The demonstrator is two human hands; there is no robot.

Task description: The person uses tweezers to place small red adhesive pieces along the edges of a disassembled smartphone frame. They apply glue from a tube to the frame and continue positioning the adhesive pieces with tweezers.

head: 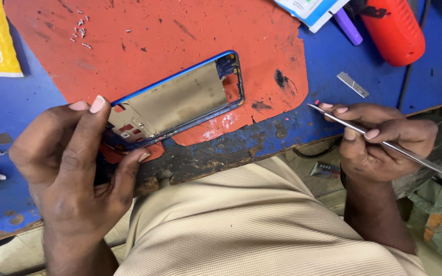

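Screws (80, 30) lie loose at upper left; your left hand (72, 163) grips the stripped phone frame (175, 102), your right hand (379, 140) clasps tweezers (384, 144), so disassembly looks mostly done.

From my feed I see my left hand (72, 163) and right hand (379, 140), both bare: no gloves, rings or watch. The forearms are bare too, with no sleeve reaching into view. The fingernails are short and pale, those on my left hand slightly longer. Below the hands my lap is covered by beige cloth (241, 220) with a fine ribbed weave, plain and unmarked.
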